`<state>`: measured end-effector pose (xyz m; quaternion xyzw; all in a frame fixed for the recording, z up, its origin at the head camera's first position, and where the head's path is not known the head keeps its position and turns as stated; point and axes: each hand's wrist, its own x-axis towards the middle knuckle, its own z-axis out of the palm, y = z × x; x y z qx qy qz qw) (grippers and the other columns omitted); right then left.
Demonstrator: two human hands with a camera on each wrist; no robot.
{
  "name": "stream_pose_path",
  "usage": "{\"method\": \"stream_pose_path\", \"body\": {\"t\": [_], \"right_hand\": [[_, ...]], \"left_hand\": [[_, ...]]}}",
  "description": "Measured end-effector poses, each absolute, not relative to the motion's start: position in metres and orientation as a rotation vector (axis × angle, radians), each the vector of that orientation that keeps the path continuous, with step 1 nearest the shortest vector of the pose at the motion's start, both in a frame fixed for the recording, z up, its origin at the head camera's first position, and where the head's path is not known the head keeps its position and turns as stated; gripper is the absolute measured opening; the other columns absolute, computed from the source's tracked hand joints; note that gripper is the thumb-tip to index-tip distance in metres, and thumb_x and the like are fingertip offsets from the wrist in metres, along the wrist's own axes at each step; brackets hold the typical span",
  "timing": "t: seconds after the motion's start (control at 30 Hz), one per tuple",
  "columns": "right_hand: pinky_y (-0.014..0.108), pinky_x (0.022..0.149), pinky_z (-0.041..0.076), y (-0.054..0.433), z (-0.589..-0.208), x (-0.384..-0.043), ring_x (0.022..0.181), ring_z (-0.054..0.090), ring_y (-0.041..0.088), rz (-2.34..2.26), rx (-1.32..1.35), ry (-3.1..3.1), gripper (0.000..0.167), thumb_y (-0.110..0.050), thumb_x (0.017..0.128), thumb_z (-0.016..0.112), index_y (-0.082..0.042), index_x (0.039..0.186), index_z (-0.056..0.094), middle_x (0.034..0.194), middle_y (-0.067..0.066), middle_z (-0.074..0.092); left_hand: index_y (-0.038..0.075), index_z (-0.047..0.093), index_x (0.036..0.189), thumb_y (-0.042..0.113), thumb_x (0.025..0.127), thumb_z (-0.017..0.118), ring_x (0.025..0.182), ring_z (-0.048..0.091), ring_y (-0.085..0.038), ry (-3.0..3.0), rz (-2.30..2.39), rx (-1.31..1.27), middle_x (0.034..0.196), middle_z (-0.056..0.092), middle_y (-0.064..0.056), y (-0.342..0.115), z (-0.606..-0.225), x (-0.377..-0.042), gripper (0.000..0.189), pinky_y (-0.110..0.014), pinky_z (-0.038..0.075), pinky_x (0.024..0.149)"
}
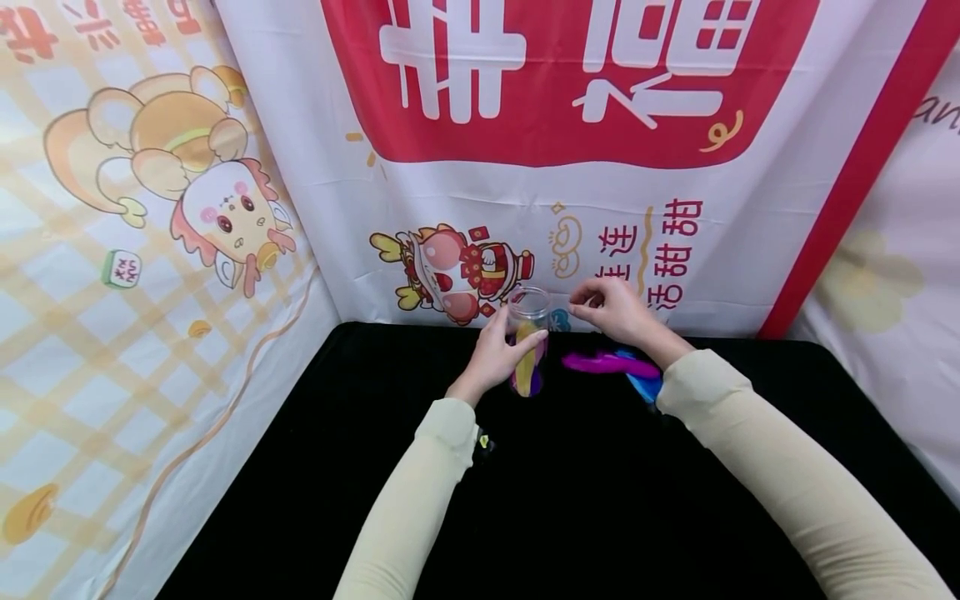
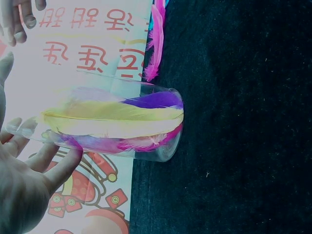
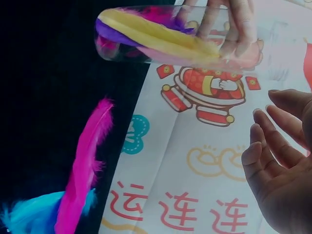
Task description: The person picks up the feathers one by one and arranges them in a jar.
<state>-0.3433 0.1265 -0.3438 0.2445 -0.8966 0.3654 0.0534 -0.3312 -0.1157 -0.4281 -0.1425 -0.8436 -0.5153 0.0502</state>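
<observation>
My left hand [image 1: 497,348] grips a clear jar [image 2: 170,151] around its side, fingers behind and thumb in front. Inside the jar lie a yellow feather [image 2: 112,117], a purple feather [image 2: 156,100] and pink ones [image 3: 165,52]. The jar stands upright at the far edge of the black table, its open mouth at the top. To the right of the jar's mouth hovers my right hand [image 1: 611,308], fingers loosely bent, with nothing between them. Below that hand a magenta feather [image 3: 85,161] lies across a blue feather [image 3: 34,214] on the table.
A black cloth covers the table [image 1: 600,500]. Behind it hangs a white and red printed backdrop [image 1: 450,192], close to the jar. A checked printed cloth [image 1: 112,350] hangs on the left. A small dark object with a yellow mark [image 1: 484,442] shows beside the left cuff.
</observation>
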Motion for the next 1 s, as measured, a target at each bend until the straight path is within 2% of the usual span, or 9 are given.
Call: {"method": "stream_pose_path", "body": {"t": [0.17, 0.4, 0.57, 0.77, 1.0], "right_hand": [[0.037, 0.073, 0.052, 0.13, -0.356, -0.348, 0.085, 0.064, 0.025, 1.115, 0.726, -2.77, 0.016, -0.018, 0.098, 0.07, -0.004, 0.106, 0.075, 0.102, 0.012, 0.073], [0.046, 0.082, 0.054, 0.134, -0.373, -0.352, 0.09, 0.067, 0.028, 1.079, 0.694, -2.804, 0.016, -0.017, 0.097, 0.071, -0.004, 0.106, 0.075, 0.103, 0.013, 0.074], [0.049, 0.084, 0.054, 0.138, -0.389, -0.357, 0.092, 0.069, 0.03, 1.088, 0.721, -2.806, 0.015, -0.013, 0.096, 0.072, -0.002, 0.106, 0.074, 0.101, 0.013, 0.074], [0.051, 0.089, 0.051, 0.142, -0.406, -0.365, 0.094, 0.068, 0.033, 1.045, 0.728, -2.834, 0.015, -0.01, 0.094, 0.073, -0.001, 0.105, 0.073, 0.1, 0.014, 0.074], [0.049, 0.087, 0.053, 0.145, -0.424, -0.37, 0.094, 0.068, 0.03, 1.029, 0.726, -2.877, 0.018, -0.01, 0.092, 0.074, 0.001, 0.105, 0.072, 0.099, 0.014, 0.075]], "left_hand": [[0.023, 0.044, 0.147, 0.067, 0.089, 0.067, 0.128, 0.056, -0.022, -2.565, -1.562, -0.429, 0.142, 0.05, -0.005, -0.115, -0.429, -0.331, 0.077, -0.043, 0.05, 0.105], [0.02, 0.041, 0.151, 0.049, 0.095, 0.071, 0.126, 0.059, -0.024, -2.546, -1.532, -0.438, 0.143, 0.049, -0.009, -0.114, -0.43, -0.331, 0.07, -0.042, 0.05, 0.104], [0.02, 0.041, 0.153, 0.053, 0.094, 0.071, 0.126, 0.059, -0.023, -2.552, -1.515, -0.44, 0.145, 0.049, -0.009, -0.114, -0.43, -0.331, 0.074, -0.042, 0.05, 0.104], [0.02, 0.04, 0.153, 0.05, 0.095, 0.071, 0.127, 0.058, -0.023, -2.558, -1.511, -0.435, 0.145, 0.049, -0.009, -0.114, -0.431, -0.332, 0.073, -0.043, 0.049, 0.105], [0.021, 0.042, 0.151, 0.053, 0.094, 0.071, 0.126, 0.058, -0.022, -2.556, -1.533, -0.427, 0.144, 0.05, -0.008, -0.115, -0.431, -0.333, 0.072, -0.042, 0.05, 0.103]]}}
